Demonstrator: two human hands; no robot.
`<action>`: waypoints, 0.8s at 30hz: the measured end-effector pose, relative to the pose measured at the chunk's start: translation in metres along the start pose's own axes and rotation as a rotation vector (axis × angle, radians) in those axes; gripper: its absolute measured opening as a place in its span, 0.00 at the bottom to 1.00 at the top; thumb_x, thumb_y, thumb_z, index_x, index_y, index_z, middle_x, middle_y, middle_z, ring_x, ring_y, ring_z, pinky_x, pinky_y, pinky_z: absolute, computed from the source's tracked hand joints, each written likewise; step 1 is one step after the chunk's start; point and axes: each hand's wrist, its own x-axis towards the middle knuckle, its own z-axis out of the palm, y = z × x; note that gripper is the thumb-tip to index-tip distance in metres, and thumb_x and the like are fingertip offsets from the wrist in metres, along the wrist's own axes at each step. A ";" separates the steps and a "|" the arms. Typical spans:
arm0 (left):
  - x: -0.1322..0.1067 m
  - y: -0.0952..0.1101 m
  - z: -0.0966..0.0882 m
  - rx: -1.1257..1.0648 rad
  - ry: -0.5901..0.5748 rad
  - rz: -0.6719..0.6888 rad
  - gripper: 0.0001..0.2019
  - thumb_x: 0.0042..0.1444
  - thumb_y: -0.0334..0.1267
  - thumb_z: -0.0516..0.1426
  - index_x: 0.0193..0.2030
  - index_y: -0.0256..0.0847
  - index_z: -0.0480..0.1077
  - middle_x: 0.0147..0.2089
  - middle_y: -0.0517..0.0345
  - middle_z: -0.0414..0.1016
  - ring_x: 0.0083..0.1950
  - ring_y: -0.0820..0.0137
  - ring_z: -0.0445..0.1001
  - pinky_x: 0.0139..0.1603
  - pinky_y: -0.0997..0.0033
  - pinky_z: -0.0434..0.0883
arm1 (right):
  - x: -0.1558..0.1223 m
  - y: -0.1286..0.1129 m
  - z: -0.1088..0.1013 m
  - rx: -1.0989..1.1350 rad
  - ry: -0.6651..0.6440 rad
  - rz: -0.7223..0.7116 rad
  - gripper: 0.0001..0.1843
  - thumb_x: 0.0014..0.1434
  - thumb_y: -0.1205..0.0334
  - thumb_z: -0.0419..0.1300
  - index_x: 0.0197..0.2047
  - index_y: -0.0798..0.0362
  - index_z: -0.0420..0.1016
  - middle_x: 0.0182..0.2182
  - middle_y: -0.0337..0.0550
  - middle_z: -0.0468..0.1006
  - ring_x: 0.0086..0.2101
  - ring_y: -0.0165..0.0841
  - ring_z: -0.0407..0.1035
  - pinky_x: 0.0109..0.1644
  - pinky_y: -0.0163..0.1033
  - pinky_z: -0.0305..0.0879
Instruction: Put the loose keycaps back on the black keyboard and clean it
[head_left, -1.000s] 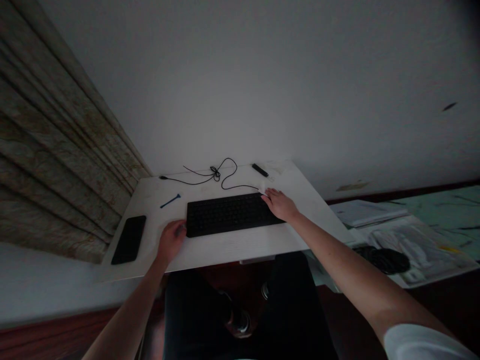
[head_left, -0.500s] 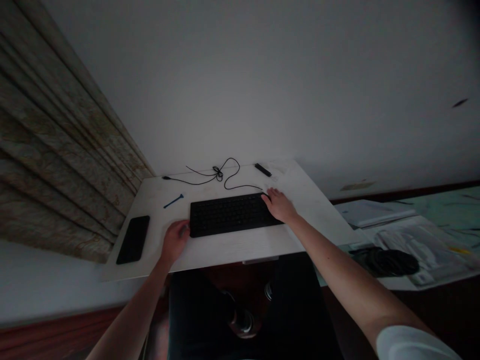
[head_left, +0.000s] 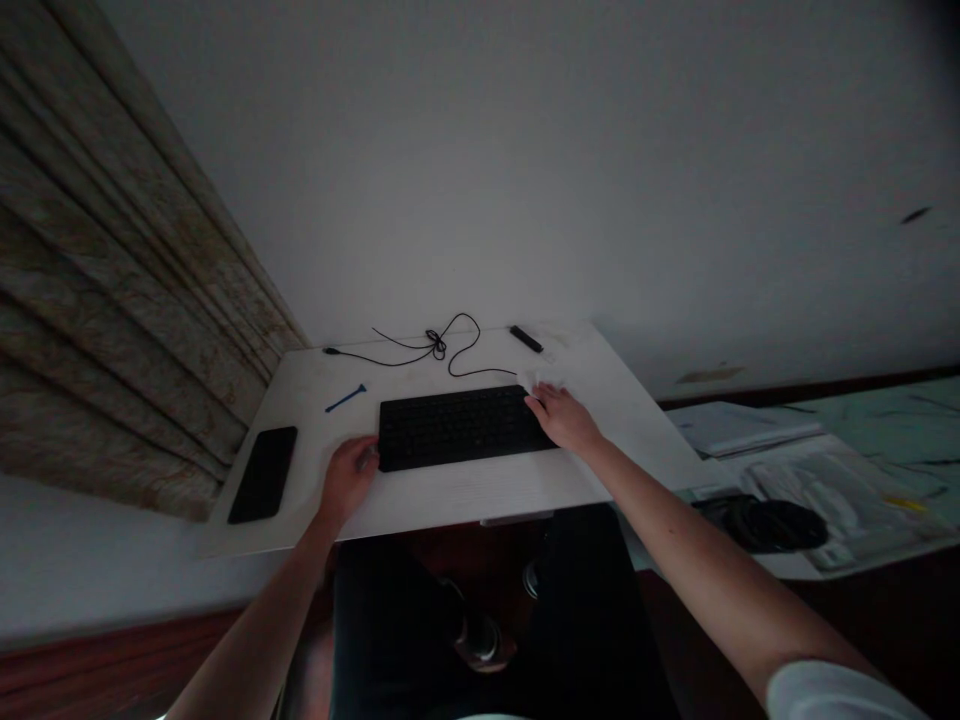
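A black keyboard (head_left: 457, 428) sits on the white desk (head_left: 450, 500), beside a blue stick (head_left: 346, 398) and a black phone (head_left: 262, 474); a beige curtain (head_left: 112, 270) mottled with brown fills the upper left of the frame.

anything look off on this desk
The thin black cable behind the keyboard is twisted into a small tangle, and a crumpled white scrap, perhaps tissue, sits by the right hand.

Keyboard's key labels (head_left: 457, 430) too blurred

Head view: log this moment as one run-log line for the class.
left hand: at black keyboard left end | right hand: at its right end, by white tissue
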 end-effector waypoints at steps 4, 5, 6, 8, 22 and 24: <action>0.000 -0.001 -0.001 0.004 -0.014 0.005 0.17 0.58 0.40 0.54 0.50 0.43 0.78 0.53 0.51 0.80 0.57 0.56 0.76 0.65 0.50 0.69 | -0.001 0.002 -0.010 -0.006 -0.012 -0.017 0.37 0.73 0.43 0.33 0.61 0.56 0.74 0.62 0.58 0.73 0.64 0.45 0.63 0.69 0.55 0.55; 0.000 -0.001 -0.001 0.005 -0.014 0.005 0.17 0.58 0.40 0.54 0.51 0.43 0.78 0.54 0.51 0.80 0.57 0.57 0.76 0.65 0.50 0.68 | -0.001 0.005 -0.013 -0.024 -0.015 0.000 0.37 0.73 0.44 0.33 0.60 0.56 0.75 0.61 0.57 0.74 0.64 0.44 0.64 0.69 0.55 0.56; 0.000 -0.001 -0.001 0.005 -0.012 0.002 0.17 0.58 0.40 0.54 0.51 0.44 0.78 0.54 0.51 0.80 0.57 0.57 0.76 0.65 0.50 0.68 | -0.002 0.006 -0.016 -0.046 -0.016 0.022 0.38 0.73 0.44 0.32 0.59 0.56 0.75 0.60 0.57 0.74 0.63 0.45 0.65 0.68 0.56 0.56; 0.000 -0.001 0.000 0.004 -0.005 -0.003 0.17 0.58 0.40 0.54 0.51 0.43 0.78 0.54 0.51 0.80 0.57 0.57 0.75 0.65 0.51 0.68 | -0.001 0.006 -0.019 -0.093 -0.015 0.072 0.38 0.73 0.44 0.32 0.57 0.59 0.76 0.59 0.60 0.75 0.61 0.47 0.67 0.67 0.57 0.57; 0.000 -0.001 0.000 0.006 -0.007 -0.016 0.17 0.58 0.40 0.54 0.49 0.43 0.78 0.53 0.51 0.80 0.57 0.57 0.76 0.65 0.51 0.68 | -0.001 -0.004 -0.030 -0.087 -0.041 0.185 0.43 0.72 0.41 0.30 0.49 0.59 0.80 0.47 0.63 0.82 0.50 0.49 0.75 0.65 0.59 0.56; 0.001 -0.002 0.001 0.003 -0.003 -0.021 0.17 0.58 0.40 0.54 0.49 0.42 0.78 0.53 0.50 0.80 0.57 0.57 0.76 0.65 0.51 0.68 | 0.000 -0.002 -0.032 -0.077 -0.057 0.173 0.44 0.72 0.40 0.30 0.47 0.60 0.81 0.45 0.64 0.82 0.49 0.50 0.76 0.64 0.57 0.58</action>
